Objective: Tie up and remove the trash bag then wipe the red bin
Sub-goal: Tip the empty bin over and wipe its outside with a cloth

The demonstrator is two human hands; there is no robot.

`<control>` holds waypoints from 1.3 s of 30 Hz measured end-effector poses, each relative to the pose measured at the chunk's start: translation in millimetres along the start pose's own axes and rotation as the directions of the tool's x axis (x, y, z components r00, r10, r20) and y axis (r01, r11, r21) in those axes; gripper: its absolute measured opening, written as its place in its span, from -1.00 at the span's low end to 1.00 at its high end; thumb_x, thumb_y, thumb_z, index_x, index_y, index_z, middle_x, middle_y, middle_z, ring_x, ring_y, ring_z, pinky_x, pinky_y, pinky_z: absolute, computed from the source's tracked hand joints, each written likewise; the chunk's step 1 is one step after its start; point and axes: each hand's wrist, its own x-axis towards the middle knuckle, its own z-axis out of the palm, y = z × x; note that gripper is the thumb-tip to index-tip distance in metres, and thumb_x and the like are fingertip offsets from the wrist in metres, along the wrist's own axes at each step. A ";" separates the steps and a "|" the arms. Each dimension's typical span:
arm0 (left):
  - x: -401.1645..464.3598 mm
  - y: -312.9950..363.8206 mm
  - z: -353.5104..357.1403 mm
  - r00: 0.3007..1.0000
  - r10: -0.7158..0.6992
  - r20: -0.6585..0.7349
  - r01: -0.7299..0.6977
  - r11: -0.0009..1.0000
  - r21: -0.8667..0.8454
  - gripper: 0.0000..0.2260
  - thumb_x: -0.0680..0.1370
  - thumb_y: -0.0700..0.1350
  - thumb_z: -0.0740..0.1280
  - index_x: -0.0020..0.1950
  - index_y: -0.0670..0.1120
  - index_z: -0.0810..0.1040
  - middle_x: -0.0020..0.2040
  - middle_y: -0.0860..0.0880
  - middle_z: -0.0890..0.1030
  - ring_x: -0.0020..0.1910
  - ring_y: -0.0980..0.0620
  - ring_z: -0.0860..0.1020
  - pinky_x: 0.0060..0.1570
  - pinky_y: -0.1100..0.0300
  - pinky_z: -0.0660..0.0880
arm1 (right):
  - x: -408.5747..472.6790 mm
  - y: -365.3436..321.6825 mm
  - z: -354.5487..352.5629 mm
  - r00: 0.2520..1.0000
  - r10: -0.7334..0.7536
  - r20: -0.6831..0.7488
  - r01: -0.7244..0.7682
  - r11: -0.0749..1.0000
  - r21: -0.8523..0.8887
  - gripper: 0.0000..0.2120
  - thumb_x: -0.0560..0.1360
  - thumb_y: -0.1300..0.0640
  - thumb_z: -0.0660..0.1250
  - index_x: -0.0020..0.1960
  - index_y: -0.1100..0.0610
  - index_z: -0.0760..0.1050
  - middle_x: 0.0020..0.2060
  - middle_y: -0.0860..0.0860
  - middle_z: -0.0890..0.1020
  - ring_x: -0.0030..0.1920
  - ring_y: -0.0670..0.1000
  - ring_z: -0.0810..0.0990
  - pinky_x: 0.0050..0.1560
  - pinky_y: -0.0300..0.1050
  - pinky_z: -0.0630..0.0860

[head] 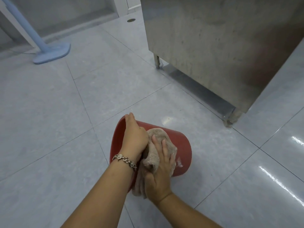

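The red bin lies tipped on its side over the grey tiled floor, its mouth facing left. My left hand, with a metal bracelet on the wrist, grips the bin's rim from above. My right hand presses a beige towel flat against the bin's outer wall, fingers spread over the cloth. The towel drapes down over the near side of the bin. A small pale sticker remnant shows on the bin wall by my right fingers. No trash bag is in view.
A stainless steel cabinet on short legs stands at the right and back. A light blue fan stand base rests on the floor at the upper left. A round floor drain lies far back.
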 end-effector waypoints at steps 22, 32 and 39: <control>-4.0 -8.7 -1.9 0.953 0.243 0.181 -0.253 0.967 0.034 -0.35 0.63 0.05 0.08 0.52 -0.07 -0.30 0.54 0.00 -0.31 0.52 0.11 -0.23 0.47 0.14 -0.24 | 90.4 8.5 -32.9 0.951 0.252 0.180 -0.242 0.967 -0.077 -0.45 0.31 -0.20 0.00 0.25 -0.17 0.42 0.25 -0.11 0.51 0.33 0.01 0.41 0.39 0.21 0.23; -36.3 -72.5 -16.8 0.848 0.429 0.312 -0.470 0.880 0.065 -0.49 0.60 0.11 0.03 0.38 0.45 -0.22 0.45 0.45 0.01 0.34 0.58 0.08 0.32 0.48 0.18 | 139.3 17.1 -35.2 0.799 0.546 0.252 -0.533 0.837 -0.123 -0.47 0.30 -0.34 0.00 -0.04 -0.01 0.51 -0.02 0.06 0.63 0.02 0.13 0.55 0.21 0.16 0.38; -36.6 -77.4 -5.4 0.875 0.445 0.189 -0.469 0.876 0.110 -0.55 0.57 0.13 -0.04 0.34 0.50 -0.17 -0.51 0.10 0.41 -0.50 0.09 0.41 -0.41 0.24 0.40 | 137.2 27.3 -28.8 0.758 0.603 0.248 -0.621 0.784 -0.009 -0.44 0.31 -0.39 0.02 -0.02 -0.06 0.57 -0.06 0.00 0.68 0.04 0.12 0.60 0.23 0.22 0.40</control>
